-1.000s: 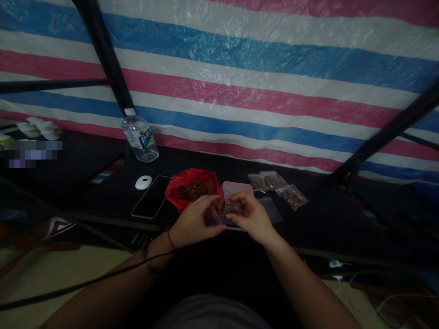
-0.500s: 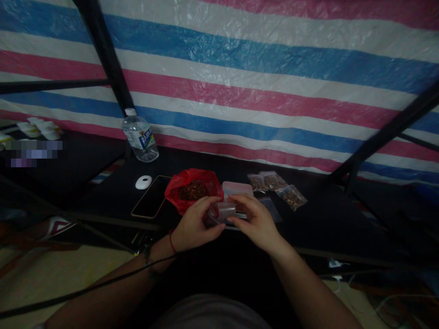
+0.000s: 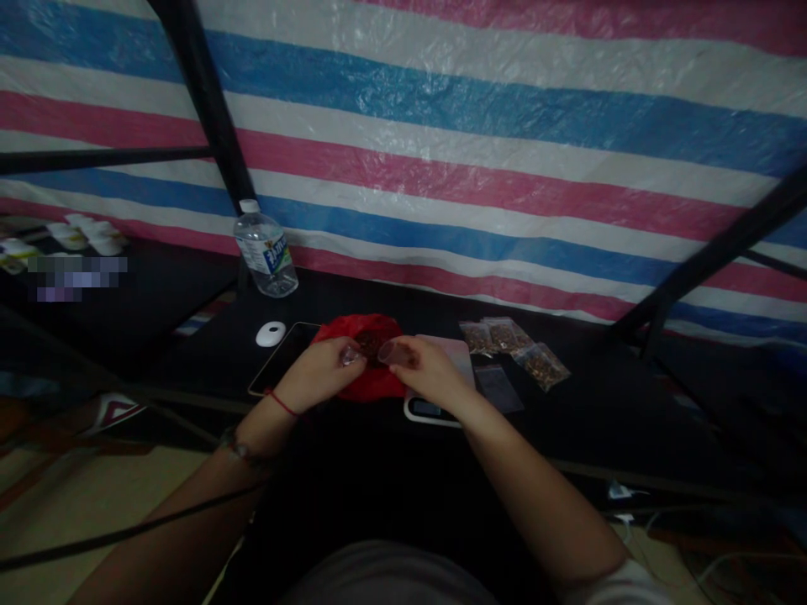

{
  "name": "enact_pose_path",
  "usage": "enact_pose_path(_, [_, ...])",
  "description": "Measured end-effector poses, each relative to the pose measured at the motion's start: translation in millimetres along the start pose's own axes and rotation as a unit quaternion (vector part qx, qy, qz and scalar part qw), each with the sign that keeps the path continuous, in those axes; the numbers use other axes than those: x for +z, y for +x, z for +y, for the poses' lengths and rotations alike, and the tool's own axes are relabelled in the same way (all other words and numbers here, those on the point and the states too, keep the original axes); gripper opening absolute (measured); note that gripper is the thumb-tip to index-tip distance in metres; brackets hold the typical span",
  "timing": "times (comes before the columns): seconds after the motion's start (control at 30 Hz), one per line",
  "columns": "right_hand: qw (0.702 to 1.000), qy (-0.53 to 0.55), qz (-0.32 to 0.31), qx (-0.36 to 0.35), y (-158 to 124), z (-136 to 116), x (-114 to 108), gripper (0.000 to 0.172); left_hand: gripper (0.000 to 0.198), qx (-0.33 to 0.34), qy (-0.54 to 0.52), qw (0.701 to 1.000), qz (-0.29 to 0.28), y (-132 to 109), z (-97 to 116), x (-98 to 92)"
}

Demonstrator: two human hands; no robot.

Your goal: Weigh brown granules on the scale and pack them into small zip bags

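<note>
Over a red plastic bag (image 3: pixel 359 391) with brown dried bits (image 3: pixel 371 343) inside, my two hands face each other. My left hand (image 3: pixel 319 370) is closed round a small clear plastic cup (image 3: pixel 349 356), largely covered by the fingers. Another clear cup (image 3: pixel 389 353) is in my right hand (image 3: pixel 432 374), tilted with its mouth toward the left. Partly under my right hand lies a pale kitchen scale (image 3: pixel 464 363) with a dark display. Whether either cup holds anything cannot be made out.
Several small filled zip bags (image 3: pixel 504 336) lie to the right, with a flat zip bag (image 3: pixel 498 388) in front. On the left are a phone (image 3: pixel 271 374), a white oval object (image 3: pixel 271 334) and a large water bottle (image 3: pixel 268 256). Black frame posts (image 3: pixel 208 109) flank the table.
My hands have moved left from the scale to above the red bag. They have drawn apart, each now with a clear cup. More of the scale shows.
</note>
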State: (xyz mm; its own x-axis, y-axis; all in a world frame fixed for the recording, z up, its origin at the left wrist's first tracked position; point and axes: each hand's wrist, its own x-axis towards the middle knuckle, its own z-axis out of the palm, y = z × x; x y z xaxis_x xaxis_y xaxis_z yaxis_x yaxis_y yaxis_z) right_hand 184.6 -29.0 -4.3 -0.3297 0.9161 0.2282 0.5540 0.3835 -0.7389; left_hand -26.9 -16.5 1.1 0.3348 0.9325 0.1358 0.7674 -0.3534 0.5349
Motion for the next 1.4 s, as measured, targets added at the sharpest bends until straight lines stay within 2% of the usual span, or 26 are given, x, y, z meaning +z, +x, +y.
enact_pose_path(0.07, [0.993, -0.105, -0.059, -0.013, 17.5, -4.4, 7.7, 0.028, 0.028, -0.019, 0.038, 0.998, -0.035, 0.7, -0.4, 2.6])
enact_pose_path(0.17, [0.967, -0.228, -0.112, -0.018, 37.7, -9.5, 18.9, 0.023, 0.023, -0.041, 0.092, 0.994, -0.046, 3.1, -5.5, 11.7])
enact_pose_path(0.3, [0.935, -0.325, -0.141, -0.005, 55.1, -11.6, 32.6, 0.031, 0.022, -0.045, 0.140, 0.989, -0.026, 8.5, -20.8, 26.4])
enact_pose_path(0.43, [0.915, -0.374, -0.149, 0.007, 68.4, -5.8, 40.5, 0.033, 0.032, -0.051, 0.172, 0.984, 0.007, 12.2, -32.6, 35.1])
enact_pose_path(0.57, [0.916, -0.368, -0.157, -0.028, 81.2, 7.6, 44.8, 0.033, 0.041, -0.064, 0.174, 0.983, 0.005, 14.7, -38.5, 37.4])
enact_pose_path(0.73, [0.934, -0.283, -0.202, -0.083, 92.4, 21.3, 53.9, 0.026, 0.032, -0.067, 0.159, 0.985, 0.001, 18.0, -42.8, 37.5])
enact_pose_path(1.03, [0.941, -0.236, -0.222, -0.097, 94.6, 19.7, 54.5, 0.018, 0.026, -0.049, 0.068, 0.996, -0.004, 21.4, -51.9, 40.8])
enact_pose_path(1.2, [0.949, -0.214, -0.215, -0.092, 93.8, 24.3, 53.1, 0.023, 0.021, -0.055, 0.030, 0.998, 0.009, 22.2, -55.5, 38.7])
enact_pose_path(1.4, [0.947, -0.216, -0.217, -0.097, 90.8, 20.7, 54.5, 0.019, 0.022, -0.087, -0.005, 0.996, 0.029, 22.4, -52.9, 35.3])
